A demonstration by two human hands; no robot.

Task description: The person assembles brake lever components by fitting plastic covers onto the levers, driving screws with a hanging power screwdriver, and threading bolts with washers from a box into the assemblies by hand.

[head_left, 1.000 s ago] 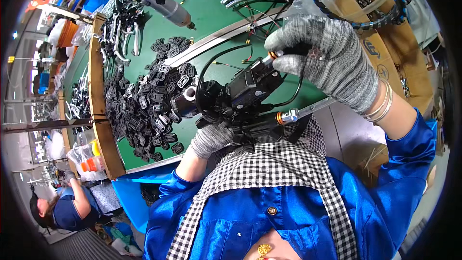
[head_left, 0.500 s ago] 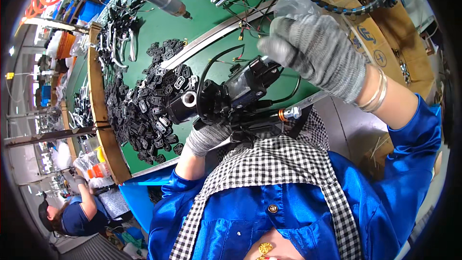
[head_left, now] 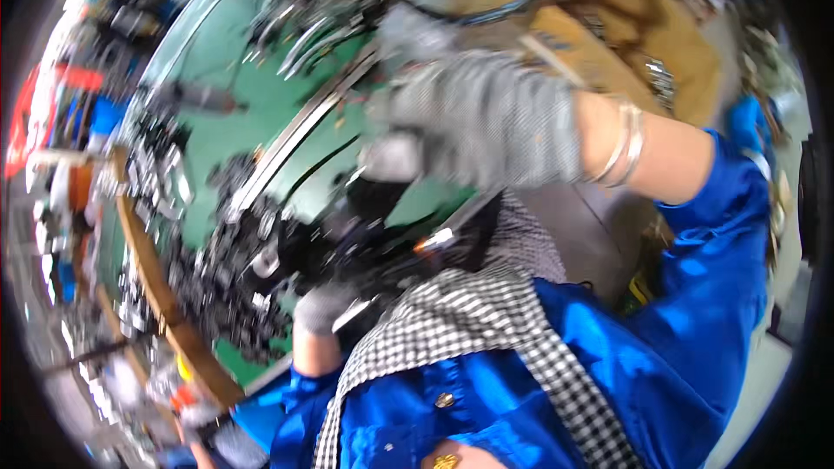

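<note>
Workbench (head_left: pixel 208 135) first since it's the biggest thing around, green top, with pretty much everything blurry. Off its right side there's brown cardboard (head_left: pixel 665 30), creased and open-looking. On the near side of the bench is the person in a shiny blue shirt (head_left: pixel 660 339), with a black-and-white checked apron (head_left: pixel 460 308) over it. A long metal rail (head_left: pixel 300 128) runs slantwise across the middle of the bench, and a messy heap of small black parts (head_left: pixel 208 282) covers its near left area, inside the wooden edging (head_left: pixel 148 265). The black assembly (head_left: pixel 343 239) sits over the near edge of the bench, in front of the apron, so smeared that I can't make out much detail. Right hand (head_left: pixel 478 126), in a grey knit glove, is above the bench's near edge by the assembly's upper end, fingers bent; can't tell if it's got hold of anything. Left hand (head_left: pixel 323 308), gloved too, is low at the bench's near edge against the underside of the assembly, fingers hidden, so no idea how firm that grip is. Smallest bit: a silver fitting with an orange ring (head_left: pixel 434 240), also at the bench's near edge, just beside the assembly.
</note>
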